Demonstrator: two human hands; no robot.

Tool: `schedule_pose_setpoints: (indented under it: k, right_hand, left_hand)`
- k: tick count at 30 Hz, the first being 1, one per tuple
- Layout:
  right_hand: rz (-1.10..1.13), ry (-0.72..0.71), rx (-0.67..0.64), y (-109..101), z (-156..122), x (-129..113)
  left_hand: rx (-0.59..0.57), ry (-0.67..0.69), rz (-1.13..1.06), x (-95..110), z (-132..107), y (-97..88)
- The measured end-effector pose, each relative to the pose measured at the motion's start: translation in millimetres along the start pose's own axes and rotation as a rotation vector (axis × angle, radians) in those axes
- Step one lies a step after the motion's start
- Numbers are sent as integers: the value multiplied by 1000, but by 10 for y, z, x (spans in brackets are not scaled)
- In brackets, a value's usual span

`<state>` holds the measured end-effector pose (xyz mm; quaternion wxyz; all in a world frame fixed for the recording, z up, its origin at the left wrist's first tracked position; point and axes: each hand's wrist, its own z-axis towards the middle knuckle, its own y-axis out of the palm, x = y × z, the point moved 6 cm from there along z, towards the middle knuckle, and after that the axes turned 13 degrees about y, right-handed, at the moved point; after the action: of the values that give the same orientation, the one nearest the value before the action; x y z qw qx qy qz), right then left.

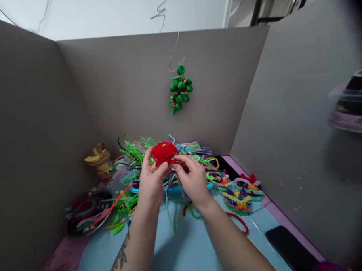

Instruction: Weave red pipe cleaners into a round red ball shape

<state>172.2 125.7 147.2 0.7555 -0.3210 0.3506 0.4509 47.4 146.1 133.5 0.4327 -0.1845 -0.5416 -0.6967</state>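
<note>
A round, fuzzy red piece (165, 152) with a small light green spot on top is held up in front of me, apparently made of pipe cleaners. My left hand (151, 179) grips its left side, thumb beneath and fingers behind. At its lower right edge the fingers of my right hand (193, 177) are pinched together. Whether they hold a separate strand there is too small to make out. Behind and below both hands lies a heap of colourful pipe cleaners (133, 154), partly in a blue tray (174, 191).
Grey partitions (120, 82) enclose the table. A green and red ornament (181, 89) hangs from a wire at the back. Left are a dark bowl (73, 230) and a yellow-brown pot (102, 162). Right are finished-looking colourful pieces (239, 199) and a black phone (291, 249).
</note>
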Motion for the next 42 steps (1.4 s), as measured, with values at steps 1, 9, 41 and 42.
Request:
schedule_pose_setpoints:
  k: [1, 9, 41, 42]
  right_hand:
    - [-5, -11, -2, -8, 1, -11]
    - [157, 145, 33, -29, 27, 115]
    - [542, 525, -332, 134, 57, 217]
    - [589, 577, -357, 152, 51, 242]
  left_hand:
    - [-8, 3, 6, 5, -2, 5]
    - [-38, 54, 60, 5, -33, 44]
    - [-122, 335, 452, 68, -46, 28]
    - [-135, 374, 514, 89, -54, 29]
